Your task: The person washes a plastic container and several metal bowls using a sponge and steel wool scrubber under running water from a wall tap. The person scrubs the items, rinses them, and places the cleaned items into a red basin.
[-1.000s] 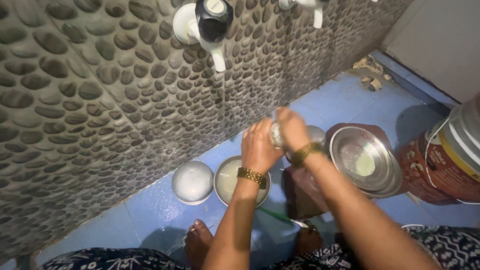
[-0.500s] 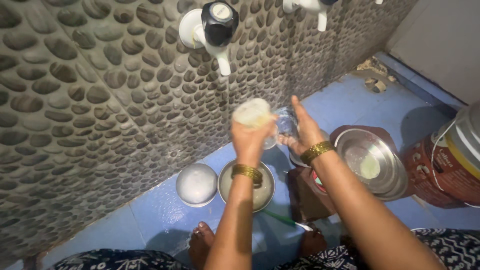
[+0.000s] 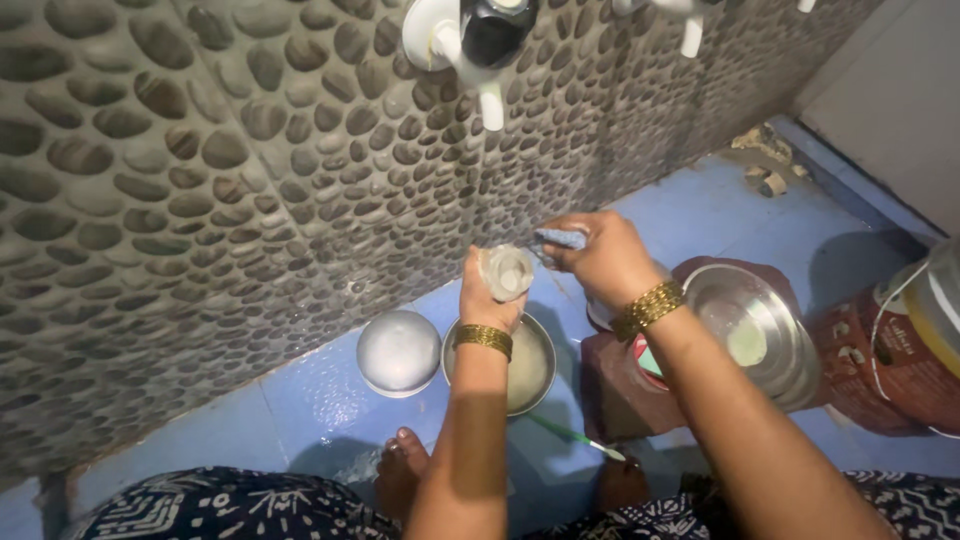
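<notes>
Left hand [image 3: 487, 292] grips a small steel cup [image 3: 506, 270]; right hand [image 3: 605, 258] pinches a blue scrub pad [image 3: 560, 238] at its 3 o'clock. Below sits a steel bowl [image 3: 525, 375] on the floor.

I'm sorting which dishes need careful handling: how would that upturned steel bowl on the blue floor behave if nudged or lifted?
The upturned steel bowl looks thin and shiny, so probably light and stiff, not fragile. Resting rim-down, it seems unlikely to tip or roll. The blue floor looks wet, so it may slide when pushed and feel slippery to lift.
</notes>
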